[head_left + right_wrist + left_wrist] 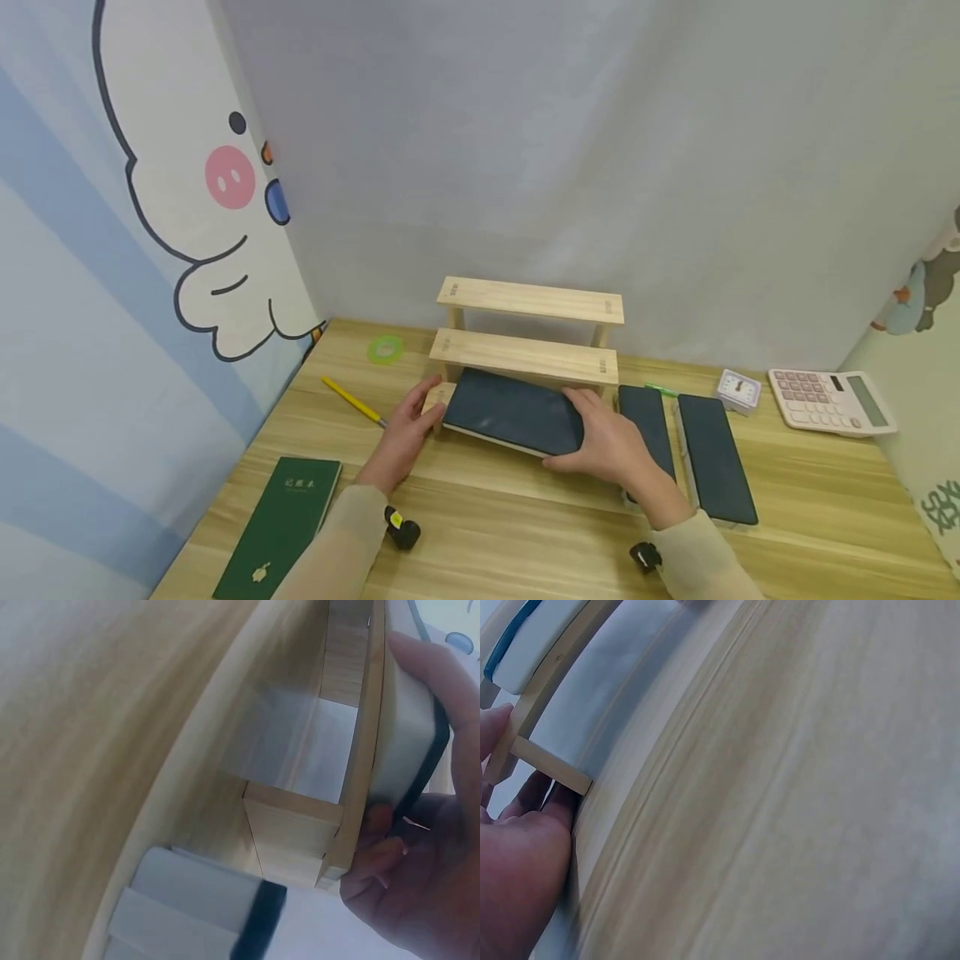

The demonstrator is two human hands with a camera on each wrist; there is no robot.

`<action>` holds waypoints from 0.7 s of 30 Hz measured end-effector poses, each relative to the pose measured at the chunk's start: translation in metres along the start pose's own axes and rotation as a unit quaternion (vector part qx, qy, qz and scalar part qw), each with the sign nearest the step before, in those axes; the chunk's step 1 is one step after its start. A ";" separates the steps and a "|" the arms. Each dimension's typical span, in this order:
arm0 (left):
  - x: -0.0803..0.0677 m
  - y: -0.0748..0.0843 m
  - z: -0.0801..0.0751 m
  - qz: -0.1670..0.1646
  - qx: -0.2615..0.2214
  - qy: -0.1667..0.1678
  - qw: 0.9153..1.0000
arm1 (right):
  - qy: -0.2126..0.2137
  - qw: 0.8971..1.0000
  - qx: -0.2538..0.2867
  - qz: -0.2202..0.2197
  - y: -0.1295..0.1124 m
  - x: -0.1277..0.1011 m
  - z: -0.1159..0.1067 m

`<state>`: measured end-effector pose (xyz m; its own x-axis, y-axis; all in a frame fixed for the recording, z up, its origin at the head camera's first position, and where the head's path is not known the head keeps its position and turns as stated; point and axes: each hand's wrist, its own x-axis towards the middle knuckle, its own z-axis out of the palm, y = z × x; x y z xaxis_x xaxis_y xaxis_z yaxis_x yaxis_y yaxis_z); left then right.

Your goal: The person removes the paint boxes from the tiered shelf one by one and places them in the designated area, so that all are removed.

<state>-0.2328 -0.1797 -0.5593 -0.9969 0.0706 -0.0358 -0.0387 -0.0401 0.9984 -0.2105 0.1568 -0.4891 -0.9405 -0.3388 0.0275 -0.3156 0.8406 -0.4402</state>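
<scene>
Dark notebook (513, 411) on the lowest step of the wooden rack (529, 337), one end pinched by the right hand (611, 446), left hand (405, 429) flat-fingered against the rack's end; two more dark notebooks (684, 450) lying beside, seemingly unshelved. Gold writing on green book (281, 525), unreadable

Left wrist: straight fingers (525, 802) touching a rack slat

Right wrist: fingers curled round the notebook's end

Three dark notebooks (513, 412), one green notebook (281, 525), perhaps two pens (352, 402).
</scene>
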 end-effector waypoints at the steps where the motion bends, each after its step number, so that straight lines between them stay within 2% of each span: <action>1: 0.000 0.000 -0.001 0.000 0.001 0.000 1.000 | 0.002 1.000 0.002 0.001 0.000 0.000 0.000; 11: -0.002 0.001 -0.001 0.002 0.004 0.000 1.000 | -0.008 1.000 0.016 0.007 0.006 -0.013 -0.008; 21: 0.000 0.000 -0.001 -0.005 0.004 -0.002 1.000 | -0.018 0.999 0.029 -0.001 0.034 -0.043 -0.027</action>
<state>-0.2332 -0.1807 -0.5598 -0.9961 0.0747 -0.0460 -0.0485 -0.0323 0.9983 -0.1841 0.2114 -0.4807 -0.9343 -0.3564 -0.0028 -0.3091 0.8144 -0.4910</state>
